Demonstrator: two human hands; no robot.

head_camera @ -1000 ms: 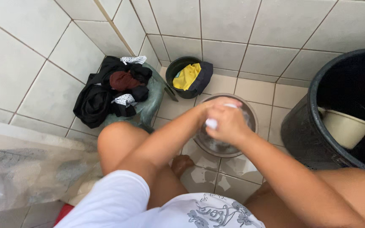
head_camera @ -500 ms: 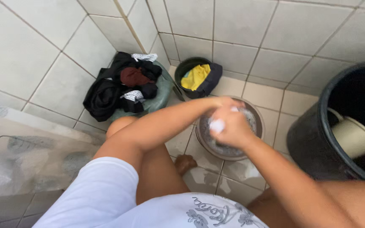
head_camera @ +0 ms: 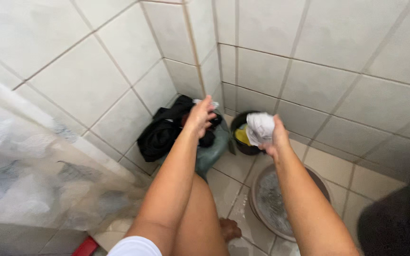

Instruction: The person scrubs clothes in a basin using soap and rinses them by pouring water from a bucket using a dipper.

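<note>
A person crouched in a tiled shower corner holds a small white cloth (head_camera: 260, 127) aloft in the right hand (head_camera: 276, 137), fingers clamped around it so it bunches into a wrinkled, damp-looking wad. It hangs above the floor, in front of a small dark bucket (head_camera: 241, 142) holding something yellow, and beyond the round metal basin (head_camera: 281, 201) of soapy water, apparently lifted clear so it can drain. The left hand (head_camera: 199, 116) reaches out over a heap of dark clothes (head_camera: 164, 130) piled on a green tub (head_camera: 213, 147) against the wall, fingers loosely curled and apart, gripping nothing that can be seen. A patterned shower curtain (head_camera: 29, 180) hangs at the left; a large black barrel (head_camera: 395, 220) stands at the right edge.
</note>
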